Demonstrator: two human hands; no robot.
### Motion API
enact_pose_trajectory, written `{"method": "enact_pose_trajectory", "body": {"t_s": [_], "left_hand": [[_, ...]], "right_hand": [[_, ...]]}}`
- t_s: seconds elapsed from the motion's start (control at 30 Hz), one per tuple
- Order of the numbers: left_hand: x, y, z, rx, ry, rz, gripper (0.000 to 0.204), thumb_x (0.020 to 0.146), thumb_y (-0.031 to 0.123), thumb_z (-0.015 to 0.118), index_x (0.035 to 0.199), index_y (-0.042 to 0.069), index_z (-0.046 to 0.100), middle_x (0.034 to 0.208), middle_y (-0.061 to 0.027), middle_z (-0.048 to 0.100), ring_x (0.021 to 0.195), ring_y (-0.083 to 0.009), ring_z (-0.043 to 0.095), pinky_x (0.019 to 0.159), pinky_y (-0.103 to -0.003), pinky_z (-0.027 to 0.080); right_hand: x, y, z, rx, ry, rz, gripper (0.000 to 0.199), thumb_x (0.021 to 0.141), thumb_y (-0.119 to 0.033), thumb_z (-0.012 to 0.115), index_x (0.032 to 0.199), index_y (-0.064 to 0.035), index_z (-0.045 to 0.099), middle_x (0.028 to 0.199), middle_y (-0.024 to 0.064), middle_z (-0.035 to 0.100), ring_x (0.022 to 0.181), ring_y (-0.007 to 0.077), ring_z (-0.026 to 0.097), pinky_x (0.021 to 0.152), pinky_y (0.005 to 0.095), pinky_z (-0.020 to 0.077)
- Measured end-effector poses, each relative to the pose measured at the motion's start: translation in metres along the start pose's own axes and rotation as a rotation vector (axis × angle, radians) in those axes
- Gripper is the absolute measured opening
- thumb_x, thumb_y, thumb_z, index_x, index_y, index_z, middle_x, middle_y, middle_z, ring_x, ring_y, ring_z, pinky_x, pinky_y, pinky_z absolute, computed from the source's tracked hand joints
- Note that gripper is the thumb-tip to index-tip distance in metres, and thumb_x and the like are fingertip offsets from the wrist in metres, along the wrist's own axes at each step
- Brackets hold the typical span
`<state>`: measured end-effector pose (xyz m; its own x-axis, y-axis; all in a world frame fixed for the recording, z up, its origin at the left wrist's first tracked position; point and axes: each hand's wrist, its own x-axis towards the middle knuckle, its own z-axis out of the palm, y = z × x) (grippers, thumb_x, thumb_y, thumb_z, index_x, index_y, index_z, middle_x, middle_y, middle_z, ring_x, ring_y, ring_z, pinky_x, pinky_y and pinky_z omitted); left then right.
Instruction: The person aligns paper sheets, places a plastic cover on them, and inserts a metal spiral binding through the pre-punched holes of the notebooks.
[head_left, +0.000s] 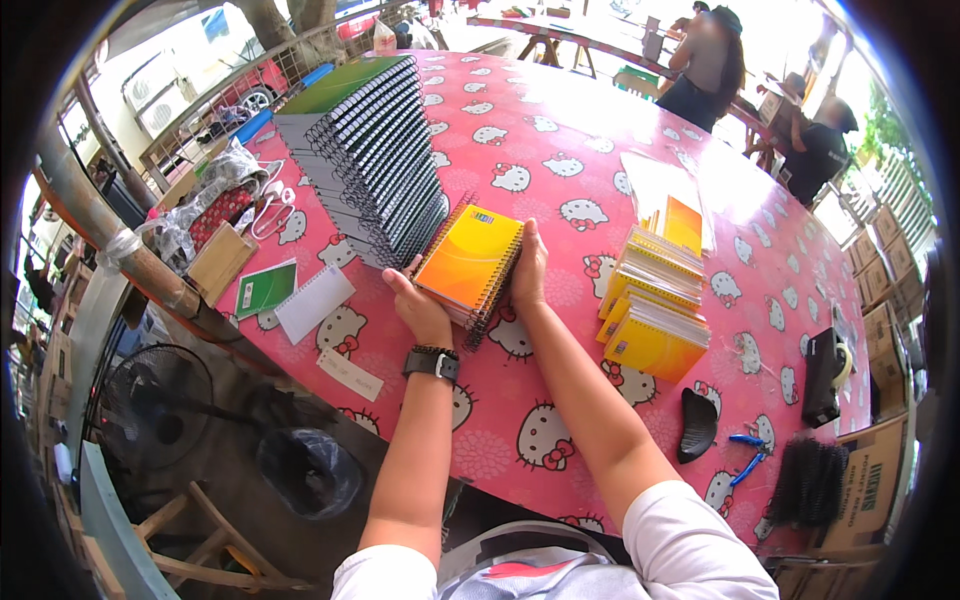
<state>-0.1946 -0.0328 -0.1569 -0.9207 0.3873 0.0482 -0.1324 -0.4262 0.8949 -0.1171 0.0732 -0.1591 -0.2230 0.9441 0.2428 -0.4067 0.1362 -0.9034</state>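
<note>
A small stack of yellow-orange spiral notebooks (470,252) rests between my two hands, at the foot of a tall stack of green-covered spiral notebooks (352,150). My left hand (424,312), with a dark watch at its wrist, holds the near left side, thumb sticking up. Against the right, coil-bound side lies my right hand (530,272), its thumb upward too. The fingers of both hands are partly hidden by the stack. Further right stand more yellow spiral notebooks (655,300) in leaning piles.
A pink patterned cloth covers the table (500,420). At left lie a green card (266,290) and a white pad (314,304). Blue pliers (748,460), a black curved object (698,425) and black coils (806,482) lie at right. A fan (165,405) stands below left; people sit beyond.
</note>
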Motion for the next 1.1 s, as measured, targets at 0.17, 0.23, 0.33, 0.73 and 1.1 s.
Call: {"method": "enact_pose_trajectory", "body": {"t_s": [0.17, 0.23, 0.33, 0.73, 1.1], "left_hand": [[-0.012, 0.009, 0.006, 0.137, -0.014, 0.025, 0.082, 0.091, 0.061, 0.017, 0.096, -0.008, 0.061, 0.091, -0.0138, 0.062, 0.085, -0.0214, 0.057, 0.08, -0.032, 0.044], [-0.006, 0.007, 0.008, 0.063, 0.019, 0.025, 0.082, 0.091, 0.06, 0.016, 0.095, -0.009, 0.061, 0.091, -0.0142, 0.062, 0.084, -0.0213, 0.057, 0.079, -0.032, 0.044], [-0.005, 0.014, 0.014, 0.009, 0.065, 0.002, 0.079, 0.092, 0.056, 0.018, 0.09, -0.009, 0.062, 0.085, -0.0133, 0.063, 0.079, -0.0204, 0.057, 0.077, -0.031, 0.045], [-0.009, 0.014, 0.02, -0.154, 0.032, 0.144, 0.062, 0.095, 0.047, 0.032, 0.093, -0.008, 0.062, 0.086, -0.0116, 0.062, 0.077, -0.018, 0.056, 0.075, -0.027, 0.044], [0.002, 0.017, 0.016, -0.272, -0.006, 0.048, 0.045, 0.093, 0.033, 0.043, 0.095, -0.008, 0.061, 0.084, -0.0109, 0.061, 0.07, -0.0153, 0.055, 0.065, -0.028, 0.047]], "right_hand": [[0.003, -0.01, 0.003, 0.33, 0.012, 0.208, 0.055, 0.091, -0.053, 0.04, 0.092, -0.0011, 0.058, 0.078, 0.0013, 0.057, 0.07, 0.0096, 0.051, 0.066, 0.0241, 0.0427], [0.003, -0.008, 0.002, 0.327, 0.014, 0.21, 0.054, 0.09, -0.053, 0.04, 0.089, -0.0018, 0.057, 0.076, 0.0008, 0.056, 0.068, 0.0095, 0.051, 0.064, 0.0241, 0.0422], [0.003, -0.007, 0.004, 0.322, 0.048, 0.198, 0.047, 0.09, -0.052, 0.041, 0.076, -0.0084, 0.052, 0.069, 0.0, 0.051, 0.062, 0.0116, 0.05, 0.059, 0.0254, 0.0432], [0.004, -0.017, 0.009, 0.164, 0.031, -0.108, 0.034, 0.091, -0.035, 0.05, 0.092, -0.0012, 0.057, 0.078, 0.0008, 0.054, 0.072, 0.0074, 0.049, 0.065, 0.0213, 0.0403], [-0.008, -0.013, 0.02, 0.002, 0.104, -0.099, 0.024, 0.091, -0.027, 0.05, 0.091, -0.0026, 0.051, 0.077, 0.0022, 0.051, 0.072, 0.0085, 0.044, 0.066, 0.0227, 0.0383]]}}
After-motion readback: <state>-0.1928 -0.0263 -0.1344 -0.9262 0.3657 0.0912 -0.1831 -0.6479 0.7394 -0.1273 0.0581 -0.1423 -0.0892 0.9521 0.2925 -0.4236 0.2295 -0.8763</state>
